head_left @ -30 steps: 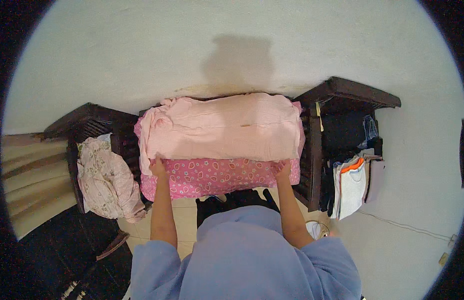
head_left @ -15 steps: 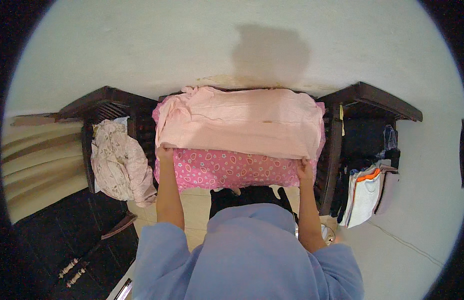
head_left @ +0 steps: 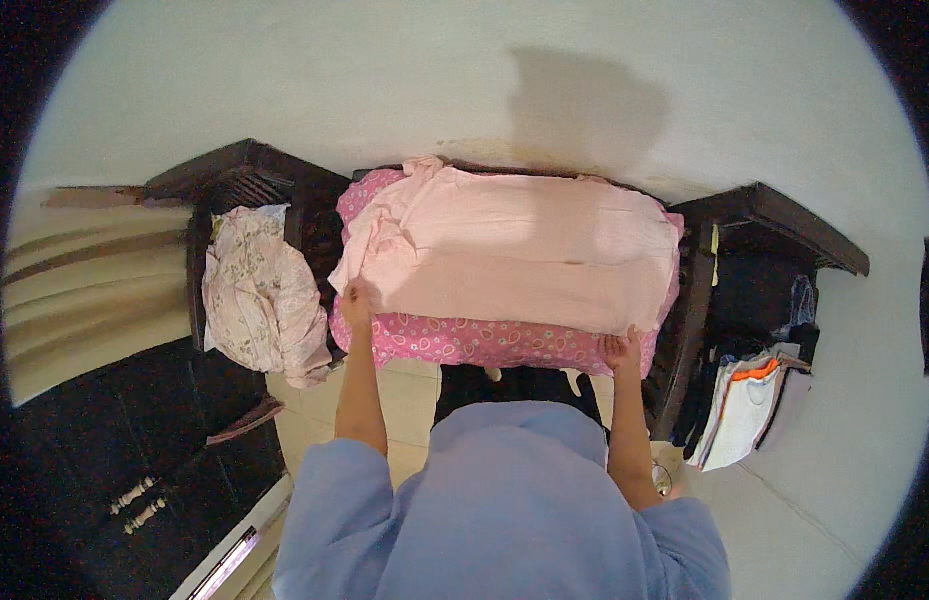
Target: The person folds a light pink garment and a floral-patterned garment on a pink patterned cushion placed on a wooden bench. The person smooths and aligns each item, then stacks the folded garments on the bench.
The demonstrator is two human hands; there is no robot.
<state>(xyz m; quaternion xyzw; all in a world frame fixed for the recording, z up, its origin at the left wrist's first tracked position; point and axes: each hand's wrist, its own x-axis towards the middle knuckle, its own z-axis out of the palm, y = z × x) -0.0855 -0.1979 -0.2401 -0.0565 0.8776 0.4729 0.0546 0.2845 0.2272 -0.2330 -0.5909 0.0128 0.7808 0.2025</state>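
A pale pink garment [head_left: 514, 250] lies stretched lengthwise, its left end gathered in folds like a sleeve. Beneath it is a bright pink cushion [head_left: 464, 342] with a pattern of white flowers and drop shapes, showing along the near edge. My left hand [head_left: 355, 300] pinches the garment's near left corner. At the near right corner, my right hand [head_left: 621, 350] has its fingers curled on the hem. Fingertips of both hands are partly hidden by the cloth and their own knuckles.
Dark wooden armrests flank the cushion. A crumpled floral cloth [head_left: 256, 290] hangs over the left side [head_left: 249, 165]; a stack of folded clothes [head_left: 734, 405] sits by the right side [head_left: 784, 220]. A wall rises behind, and a dark cabinet [head_left: 114, 440] stands lower left.
The garment's near edge has come toward me and covers more of the patterned cushion. Both hands keep to its near corners. The whole view has turned slightly.
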